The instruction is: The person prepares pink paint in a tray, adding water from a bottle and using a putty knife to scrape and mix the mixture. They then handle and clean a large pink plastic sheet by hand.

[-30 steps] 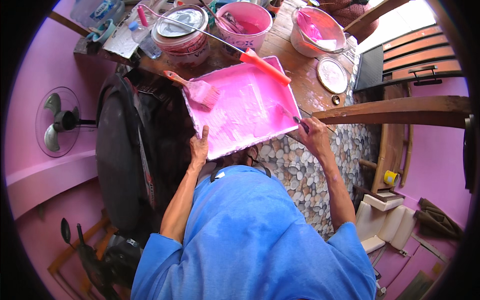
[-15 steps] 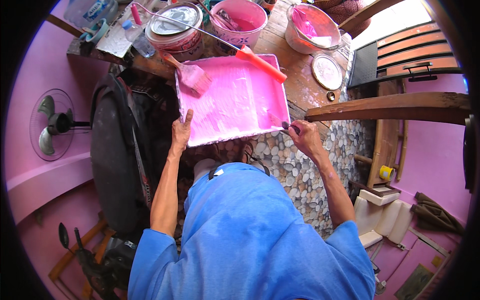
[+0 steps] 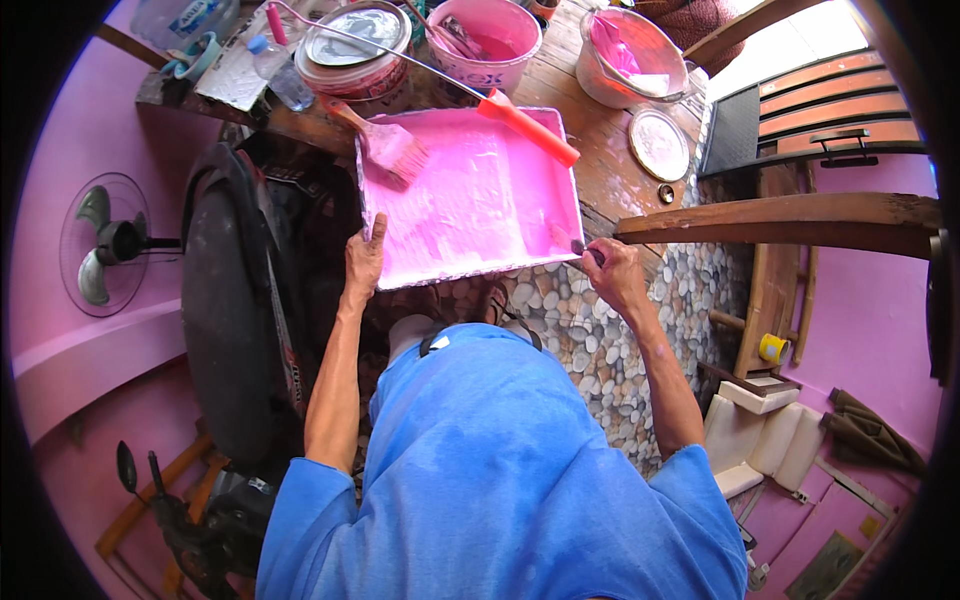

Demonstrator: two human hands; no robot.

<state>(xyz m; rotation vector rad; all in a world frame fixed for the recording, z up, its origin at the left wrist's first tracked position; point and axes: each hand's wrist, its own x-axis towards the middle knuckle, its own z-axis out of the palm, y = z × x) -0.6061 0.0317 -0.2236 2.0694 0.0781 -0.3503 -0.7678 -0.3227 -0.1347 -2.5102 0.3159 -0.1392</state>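
Note:
A white paint tray, coated inside with pink paint, tilts over the near edge of the wooden table. My left hand grips its near left corner, thumb up over the rim. At the near right corner, my right hand is closed round a dark-handled tool that looks like a scraper; its far end meets the paint and is hard to make out. A wide paintbrush with pinkish bristles lies across the tray's far left corner. Across the far right rim rests the orange-red handle of a paint roller.
Behind the tray stand a lidded paint can, a pink paint bucket and a pail with a pink bag. A round lid lies on the table. A wooden beam juts in from the right; a dark motorbike seat stands left.
The whole view has shifted slightly, the far objects sitting a little further right. Both hands keep their grip, and the tray, brush and roller hold their places relative to one another.

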